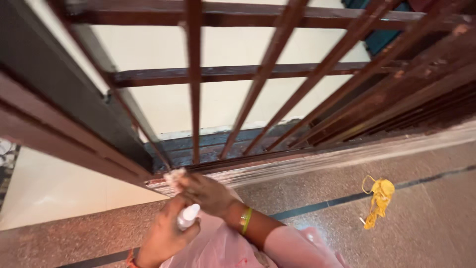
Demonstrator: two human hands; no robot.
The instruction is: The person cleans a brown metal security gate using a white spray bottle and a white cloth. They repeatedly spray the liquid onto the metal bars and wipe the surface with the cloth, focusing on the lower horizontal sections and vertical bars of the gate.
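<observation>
My right hand [208,194], with gold and green bangles on its wrist, presses a small pale cloth [173,176] against the bottom rail of a brown metal grille [194,99], at the foot of one bar. My left hand [161,237] is just below and to the left of it. It grips a small white bottle [188,216] whose top points up toward the right hand. Part of the cloth is hidden under my fingers.
The grille's bars rise from a dark sill [218,144] above a pale stone ledge [317,161]. A crumpled yellow cloth [379,198] lies on the speckled stone floor [421,228] at right. My pink garment [223,248] fills the bottom centre.
</observation>
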